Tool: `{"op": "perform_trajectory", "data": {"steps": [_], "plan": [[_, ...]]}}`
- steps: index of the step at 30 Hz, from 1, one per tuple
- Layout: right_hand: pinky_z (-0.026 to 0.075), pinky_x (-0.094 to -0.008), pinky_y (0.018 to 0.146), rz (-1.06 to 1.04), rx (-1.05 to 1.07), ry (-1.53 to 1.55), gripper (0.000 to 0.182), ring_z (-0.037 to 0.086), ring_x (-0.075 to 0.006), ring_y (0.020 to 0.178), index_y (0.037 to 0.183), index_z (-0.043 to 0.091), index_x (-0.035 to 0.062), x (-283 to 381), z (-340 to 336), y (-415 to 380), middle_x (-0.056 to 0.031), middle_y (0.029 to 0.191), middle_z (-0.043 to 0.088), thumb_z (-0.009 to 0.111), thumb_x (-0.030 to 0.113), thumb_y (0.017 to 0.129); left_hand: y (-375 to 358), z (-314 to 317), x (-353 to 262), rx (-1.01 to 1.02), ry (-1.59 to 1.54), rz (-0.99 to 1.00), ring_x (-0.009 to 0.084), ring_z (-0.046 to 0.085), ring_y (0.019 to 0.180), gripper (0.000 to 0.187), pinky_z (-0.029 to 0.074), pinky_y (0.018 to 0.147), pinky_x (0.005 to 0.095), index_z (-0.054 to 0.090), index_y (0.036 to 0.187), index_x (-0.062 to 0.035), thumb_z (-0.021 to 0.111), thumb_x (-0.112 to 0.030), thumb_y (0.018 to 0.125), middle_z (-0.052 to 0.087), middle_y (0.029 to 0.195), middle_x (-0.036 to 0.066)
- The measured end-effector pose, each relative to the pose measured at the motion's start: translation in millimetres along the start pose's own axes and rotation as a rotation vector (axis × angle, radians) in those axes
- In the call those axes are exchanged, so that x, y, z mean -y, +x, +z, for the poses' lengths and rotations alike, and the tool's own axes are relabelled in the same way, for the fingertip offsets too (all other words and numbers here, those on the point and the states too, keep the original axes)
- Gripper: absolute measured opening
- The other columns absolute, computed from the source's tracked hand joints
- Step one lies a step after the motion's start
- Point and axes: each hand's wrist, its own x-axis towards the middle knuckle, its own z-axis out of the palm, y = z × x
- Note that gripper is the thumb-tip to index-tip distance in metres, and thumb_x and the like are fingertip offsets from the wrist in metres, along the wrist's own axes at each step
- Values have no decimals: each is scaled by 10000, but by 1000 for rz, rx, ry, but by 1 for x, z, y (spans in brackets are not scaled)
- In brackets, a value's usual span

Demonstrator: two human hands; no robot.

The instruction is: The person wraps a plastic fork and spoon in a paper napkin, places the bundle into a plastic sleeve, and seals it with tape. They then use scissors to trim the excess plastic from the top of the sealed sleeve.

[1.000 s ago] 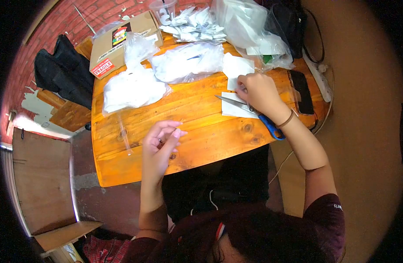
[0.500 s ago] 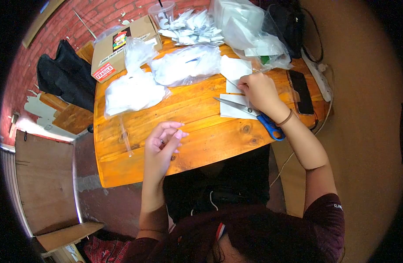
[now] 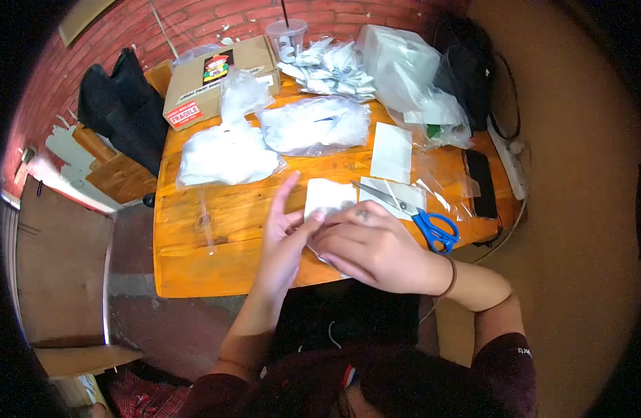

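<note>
Two bare hands meet at the bench's (image 3: 188, 273) near edge, over one white paper piece (image 3: 329, 194). The right hand (image 3: 373, 245) is clamped on its near end, fingers bent over it. The left hand (image 3: 287, 240) has its thumb against the paper's left side and its index finger stretched away; whether its other fingers grip the paper, I cannot tell.

Just right of them lies one pair of scissors (image 3: 408, 210) with two blue handle loops, its blades over a second white sheet (image 3: 366, 198). A third white sheet (image 3: 391, 152) lies just beyond. At the right edge are one smartphone (image 3: 480, 184) and one white power strip (image 3: 507, 161).

Farther in, two clear plastic bags with white contents sit side by side: a left bag (image 3: 226, 159) and a middle bag (image 3: 317, 127). Behind them come one cardboard box (image 3: 247, 61) with one red FRAGILE label (image 3: 184, 113), one pile of small white packets (image 3: 332, 71) too heaped to count, and one large translucent bag (image 3: 402, 64). One clear plastic cup (image 3: 287, 43) with one black straw stands behind the pile, before a red brick wall (image 3: 223, 17).
</note>
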Motion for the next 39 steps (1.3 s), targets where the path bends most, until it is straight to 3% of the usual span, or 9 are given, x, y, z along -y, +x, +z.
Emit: {"op": "perform_trajectory", "data": {"steps": [3,4,7,8,15,21,29,36,39], "plan": [[463,-363,741,29,146,297,118,615,-249,853,896,642,55,-23,-3,23,-82,875,652,665,121,801,-6,-13,-6,-160,211,288,143,642,873,635,517,732,263,207,1413,-72,567,-23,892,662,978,194],[472,-354,714,63,97,345,119,621,-262,810,875,652,45,-26,-3,34,-105,823,657,662,148,818,-6,-10,-7,-263,148,358,74,605,757,457,473,619,208,396,1312,-55,562,-18,888,666,913,124],[474,-359,720,156,-59,108,114,628,-280,804,870,655,37,-51,11,65,-132,840,661,640,142,828,-16,-54,-7,-270,486,292,22,508,648,260,373,538,169,576,1143,-30,562,-12,884,636,842,48],[477,-365,721,164,-72,135,115,629,-287,802,876,655,35,-63,17,78,-140,837,660,634,137,827,-20,-57,-6,-316,505,309,7,422,593,124,295,505,164,659,972,-10,580,-26,879,595,794,-3],[500,-411,708,-89,-141,-8,105,638,-322,741,818,655,-1,-112,113,165,-185,786,651,590,58,760,-40,-62,-19,-377,457,242,27,510,670,173,387,559,173,642,982,-3,658,14,811,584,837,10],[510,-416,661,101,62,-557,74,660,-288,723,723,691,56,-107,154,187,-156,742,662,632,76,683,-46,-70,-17,-371,343,281,68,532,750,192,432,651,197,569,894,-31,683,59,770,575,855,31],[522,-397,642,233,138,-514,78,670,-288,737,746,690,63,-99,136,191,-139,733,666,641,102,700,-41,-75,-13,-400,488,400,102,532,845,217,427,761,230,563,906,-32,676,73,753,577,889,26],[528,-409,687,186,161,-380,151,671,-301,855,842,707,78,-110,125,192,-128,869,689,568,98,788,-41,-71,-16,-375,598,257,114,548,917,290,439,829,244,630,1079,-14,625,35,793,614,1025,67],[525,-429,688,214,202,-373,140,661,-331,812,835,680,39,-101,104,191,-177,857,665,621,144,762,-40,-69,-16,-388,589,291,120,550,927,288,440,837,241,630,1078,-13,629,30,793,616,1028,70]]}}
